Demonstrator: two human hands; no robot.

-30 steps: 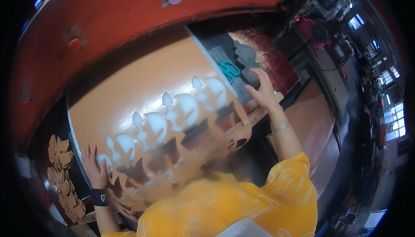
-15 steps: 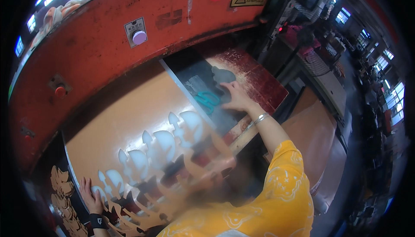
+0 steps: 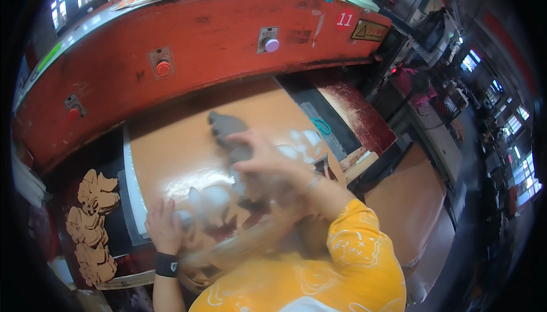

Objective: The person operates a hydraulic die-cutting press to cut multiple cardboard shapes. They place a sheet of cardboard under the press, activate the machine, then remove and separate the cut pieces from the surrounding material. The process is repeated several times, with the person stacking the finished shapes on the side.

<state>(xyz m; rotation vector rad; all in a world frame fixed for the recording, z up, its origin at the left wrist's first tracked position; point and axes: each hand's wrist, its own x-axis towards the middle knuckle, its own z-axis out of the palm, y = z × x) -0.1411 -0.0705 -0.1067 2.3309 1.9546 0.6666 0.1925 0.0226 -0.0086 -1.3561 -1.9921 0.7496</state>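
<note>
A tan sheet (image 3: pixel 182 150) lies on the press bed, with a row of shaped cut-outs along its near side showing pale blue-white beneath. My right hand (image 3: pixel 259 154), blurred by motion, grips a dark grey cutting die (image 3: pixel 228 123) with a wavy outline over the sheet's middle. Its thumb and fingers close on the die's right side; whether the die touches the sheet I cannot tell. My left hand (image 3: pixel 164 225) rests at the sheet's near left corner, fingers stretched out. Ragged sheet scrap (image 3: pixel 236 218) with cut edges hangs along the near side, partly blurred.
An orange-red press beam (image 3: pixel 211 39) with push buttons spans the far side. Stacked tan cut pieces (image 3: pixel 91 226) lie at the left. Teal scissors handles (image 3: pixel 321 126) show on the dark bed to the right. Another tan sheet (image 3: pixel 410 198) lies lower right.
My right hand has carried the die leftward from the dark bed to over the tan sheet. My left hand stays at the sheet's corner. The view has shifted, showing more of the left side.
</note>
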